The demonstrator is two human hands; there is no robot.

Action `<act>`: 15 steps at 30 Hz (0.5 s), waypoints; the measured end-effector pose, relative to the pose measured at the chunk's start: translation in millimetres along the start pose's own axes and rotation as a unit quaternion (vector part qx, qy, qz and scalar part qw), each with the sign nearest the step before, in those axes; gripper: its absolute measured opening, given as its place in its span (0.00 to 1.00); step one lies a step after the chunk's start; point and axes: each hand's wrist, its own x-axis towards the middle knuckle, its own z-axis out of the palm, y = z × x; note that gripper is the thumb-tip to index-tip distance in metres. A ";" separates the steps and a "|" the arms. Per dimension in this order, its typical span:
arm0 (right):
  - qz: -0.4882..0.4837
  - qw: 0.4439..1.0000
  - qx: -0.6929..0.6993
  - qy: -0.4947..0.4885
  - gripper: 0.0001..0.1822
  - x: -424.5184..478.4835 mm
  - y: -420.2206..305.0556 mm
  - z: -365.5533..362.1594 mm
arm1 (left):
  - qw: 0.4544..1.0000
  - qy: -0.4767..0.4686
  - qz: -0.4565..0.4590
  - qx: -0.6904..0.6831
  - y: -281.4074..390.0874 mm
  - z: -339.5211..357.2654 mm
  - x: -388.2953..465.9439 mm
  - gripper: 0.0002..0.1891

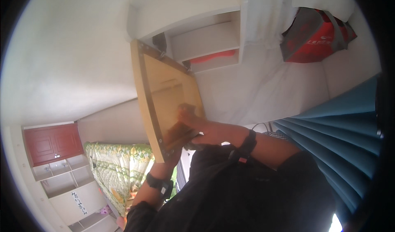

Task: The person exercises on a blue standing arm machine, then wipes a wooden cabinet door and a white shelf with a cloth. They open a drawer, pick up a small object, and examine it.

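Observation:
A yellowish, glossy framed panel (166, 90), which looks like a cabinet door, stands tilted before me. Metal hinges (162, 54) show along its upper right edge, beside the white cabinet. My right hand (193, 119) is at the panel's lower right part, blurred; its fingers look bent, and whether they hold anything is unclear. Below the panel's lower end is my left hand (175, 158), largely hidden by the panel, so its grip cannot be seen. A dark, crumpled thing (193, 146) lies between the two hands, too blurred to name.
The white cabinet (205, 42) has inner shelves and a red item (213, 56). A red and grey bag (318, 37) is at the upper right. Blue curtains (333, 139) hang at the right. A floral quilt (123, 164), a red door (54, 144) and white shelving (74, 188) are at the left.

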 end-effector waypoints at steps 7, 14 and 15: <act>0.041 0.998 0.045 -0.009 0.52 -1.1 -15.3 1.3 | 0.982 0.036 0.185 -0.005 59.3 21.0 -41.6 0.30; 0.043 0.997 -0.048 -0.039 0.51 10.9 -23.3 -4.3 | 0.955 0.020 0.297 -0.013 71.0 -3.5 -74.2 0.23; 0.052 0.997 -0.038 -0.045 0.50 11.3 -25.6 -5.1 | 0.961 0.027 0.277 -0.005 71.0 -6.3 -81.2 0.22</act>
